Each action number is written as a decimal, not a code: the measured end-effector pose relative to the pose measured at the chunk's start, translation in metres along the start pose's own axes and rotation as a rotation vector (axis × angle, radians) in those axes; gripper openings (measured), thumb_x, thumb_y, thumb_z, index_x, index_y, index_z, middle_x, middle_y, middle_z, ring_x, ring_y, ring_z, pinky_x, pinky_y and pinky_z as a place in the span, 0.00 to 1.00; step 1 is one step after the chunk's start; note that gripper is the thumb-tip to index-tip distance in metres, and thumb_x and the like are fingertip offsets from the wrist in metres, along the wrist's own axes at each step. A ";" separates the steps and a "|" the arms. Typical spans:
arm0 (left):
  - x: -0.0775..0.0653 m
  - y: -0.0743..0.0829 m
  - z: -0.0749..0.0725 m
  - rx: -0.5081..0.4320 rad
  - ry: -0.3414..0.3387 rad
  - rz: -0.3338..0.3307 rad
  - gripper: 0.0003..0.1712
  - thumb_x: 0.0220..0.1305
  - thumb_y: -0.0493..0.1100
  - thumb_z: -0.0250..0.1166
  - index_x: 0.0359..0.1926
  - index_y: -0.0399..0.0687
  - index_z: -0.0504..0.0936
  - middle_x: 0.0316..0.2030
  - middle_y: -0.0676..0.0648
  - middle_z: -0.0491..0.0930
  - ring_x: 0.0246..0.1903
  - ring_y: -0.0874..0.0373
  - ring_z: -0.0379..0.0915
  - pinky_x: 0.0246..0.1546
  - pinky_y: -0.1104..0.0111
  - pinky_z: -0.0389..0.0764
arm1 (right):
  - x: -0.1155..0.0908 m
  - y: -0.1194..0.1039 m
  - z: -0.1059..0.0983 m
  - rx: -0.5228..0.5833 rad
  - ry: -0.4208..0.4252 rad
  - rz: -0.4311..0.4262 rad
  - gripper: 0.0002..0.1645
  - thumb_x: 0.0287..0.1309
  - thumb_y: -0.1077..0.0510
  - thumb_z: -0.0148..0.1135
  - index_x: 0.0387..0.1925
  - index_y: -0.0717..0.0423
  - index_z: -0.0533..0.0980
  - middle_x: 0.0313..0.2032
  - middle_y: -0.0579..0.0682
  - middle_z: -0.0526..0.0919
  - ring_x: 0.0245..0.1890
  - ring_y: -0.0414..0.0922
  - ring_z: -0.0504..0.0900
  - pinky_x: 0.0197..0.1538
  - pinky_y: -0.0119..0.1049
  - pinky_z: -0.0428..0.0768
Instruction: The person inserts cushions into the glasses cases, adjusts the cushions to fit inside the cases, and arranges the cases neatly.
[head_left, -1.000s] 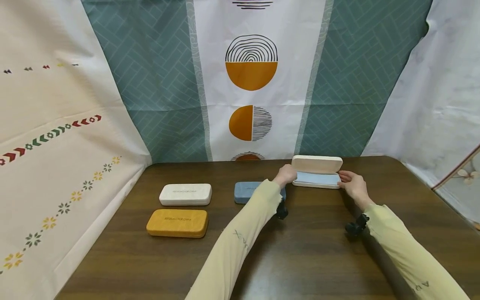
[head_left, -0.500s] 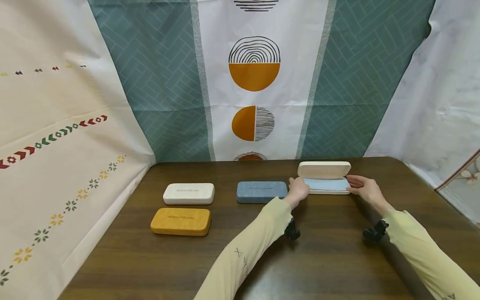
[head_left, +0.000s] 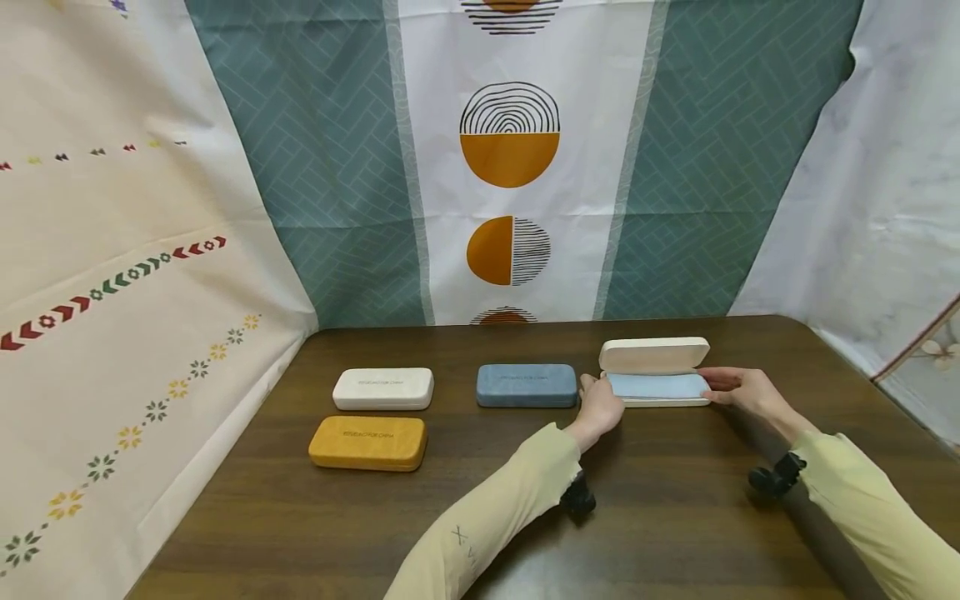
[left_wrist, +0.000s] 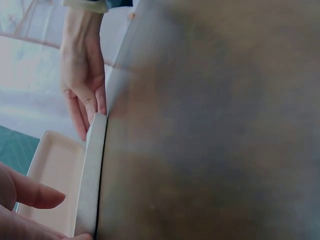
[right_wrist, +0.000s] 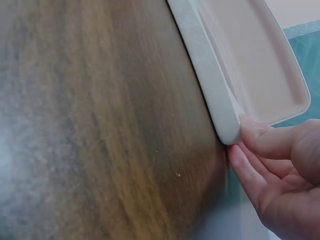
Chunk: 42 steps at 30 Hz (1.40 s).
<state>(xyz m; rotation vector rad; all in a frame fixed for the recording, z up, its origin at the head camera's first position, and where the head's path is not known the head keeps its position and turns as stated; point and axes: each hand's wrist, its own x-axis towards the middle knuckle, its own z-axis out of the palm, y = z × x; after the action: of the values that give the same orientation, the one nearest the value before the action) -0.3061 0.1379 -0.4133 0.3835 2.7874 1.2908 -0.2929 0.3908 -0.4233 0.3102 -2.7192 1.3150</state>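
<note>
A white glasses case [head_left: 654,354] lies at the back right of the table, its lid raised and tilted back. Inside its base is a light blue cloth [head_left: 654,386]. My left hand [head_left: 600,407] holds the base by its left end. In the left wrist view one finger [left_wrist: 47,196] reaches over the case while another fingertip is at the lower end of its side wall. At the opposite end, my right hand [head_left: 750,393] pinches the corner, the thumb [right_wrist: 265,140] on the rim and the fingers against the outside.
To the left of the open case lies a closed blue glasses case [head_left: 527,386]. Farther left are a closed white case [head_left: 383,389] and, nearer me, a yellow one [head_left: 367,443]. Patterned cloths [head_left: 345,167] hang behind the wooden table [head_left: 300,525] and along its sides.
Both hands have drawn the open white case toward me and slightly right. My left hand, which overlapped the blue case before, now leaves it in view. The other cases stay put.
</note>
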 end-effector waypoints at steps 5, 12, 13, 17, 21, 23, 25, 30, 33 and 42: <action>-0.010 -0.004 -0.003 -0.019 -0.010 0.057 0.17 0.47 0.29 0.60 0.42 0.29 0.76 0.39 0.44 0.63 0.42 0.54 0.57 0.43 0.70 0.63 | -0.005 -0.002 -0.003 -0.039 -0.016 0.009 0.31 0.50 0.61 0.66 0.52 0.77 0.68 0.45 0.71 0.74 0.42 0.51 0.77 0.35 0.28 0.75; -0.015 -0.004 -0.005 -0.107 -0.006 0.031 0.28 0.55 0.39 0.63 0.56 0.34 0.66 0.43 0.43 0.58 0.44 0.51 0.57 0.43 0.67 0.65 | -0.010 -0.005 -0.003 0.250 -0.045 0.107 0.33 0.59 0.61 0.57 0.56 0.82 0.57 0.50 0.70 0.68 0.39 0.36 0.77 0.41 0.34 0.76; -0.015 -0.003 -0.005 -0.120 -0.002 0.022 0.29 0.57 0.41 0.63 0.57 0.34 0.64 0.44 0.43 0.57 0.44 0.50 0.57 0.44 0.66 0.66 | -0.010 -0.006 -0.002 0.308 -0.039 0.137 0.35 0.61 0.60 0.55 0.57 0.82 0.53 0.52 0.70 0.65 0.39 0.35 0.76 0.42 0.35 0.75; -0.014 0.003 0.000 -0.194 0.052 0.015 0.36 0.61 0.47 0.59 0.62 0.32 0.54 0.48 0.41 0.54 0.50 0.48 0.53 0.49 0.63 0.63 | -0.006 -0.014 0.007 0.416 0.026 0.228 0.43 0.65 0.49 0.47 0.62 0.79 0.42 0.59 0.73 0.53 0.47 0.41 0.72 0.44 0.32 0.73; -0.007 0.009 0.006 -0.317 0.154 0.005 0.40 0.62 0.50 0.57 0.64 0.30 0.49 0.53 0.38 0.52 0.56 0.45 0.48 0.54 0.60 0.58 | 0.003 -0.024 0.021 0.417 0.167 0.309 0.50 0.62 0.39 0.45 0.64 0.75 0.39 0.62 0.72 0.47 0.57 0.59 0.60 0.43 0.28 0.72; -0.002 0.012 0.010 -0.375 0.205 -0.025 0.40 0.62 0.51 0.56 0.63 0.30 0.51 0.54 0.38 0.52 0.56 0.44 0.47 0.54 0.59 0.58 | 0.006 -0.029 0.027 0.409 0.254 0.334 0.51 0.61 0.38 0.45 0.64 0.75 0.41 0.62 0.72 0.48 0.59 0.62 0.56 0.45 0.31 0.71; 0.003 0.015 0.013 -0.424 0.243 -0.071 0.40 0.62 0.54 0.56 0.62 0.30 0.53 0.53 0.37 0.53 0.56 0.43 0.47 0.54 0.58 0.58 | 0.010 -0.034 0.032 0.391 0.323 0.354 0.52 0.59 0.36 0.45 0.64 0.74 0.43 0.61 0.71 0.49 0.58 0.62 0.56 0.50 0.38 0.68; 0.015 0.021 0.020 -0.480 0.312 -0.176 0.40 0.61 0.58 0.56 0.59 0.30 0.57 0.49 0.36 0.55 0.54 0.42 0.50 0.52 0.56 0.60 | 0.017 -0.039 0.037 0.336 0.384 0.388 0.53 0.58 0.33 0.43 0.64 0.74 0.46 0.61 0.71 0.52 0.57 0.62 0.58 0.56 0.51 0.58; 0.021 0.024 0.022 -0.491 0.370 -0.190 0.36 0.59 0.57 0.59 0.53 0.29 0.61 0.43 0.37 0.56 0.49 0.41 0.53 0.50 0.56 0.61 | 0.020 -0.041 0.039 0.320 0.403 0.410 0.53 0.58 0.32 0.43 0.63 0.75 0.49 0.60 0.71 0.54 0.56 0.61 0.60 0.56 0.50 0.57; 0.026 0.025 0.027 -0.526 0.434 -0.205 0.24 0.59 0.51 0.62 0.40 0.34 0.65 0.38 0.40 0.58 0.45 0.42 0.56 0.47 0.54 0.63 | 0.019 -0.042 0.041 0.355 0.414 0.451 0.54 0.56 0.31 0.45 0.63 0.75 0.51 0.61 0.69 0.55 0.58 0.59 0.59 0.58 0.48 0.56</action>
<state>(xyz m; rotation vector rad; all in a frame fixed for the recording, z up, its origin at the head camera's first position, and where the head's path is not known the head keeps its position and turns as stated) -0.3224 0.1798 -0.4105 -0.2295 2.5245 2.1656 -0.3022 0.3308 -0.4134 -0.5272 -2.2696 1.7362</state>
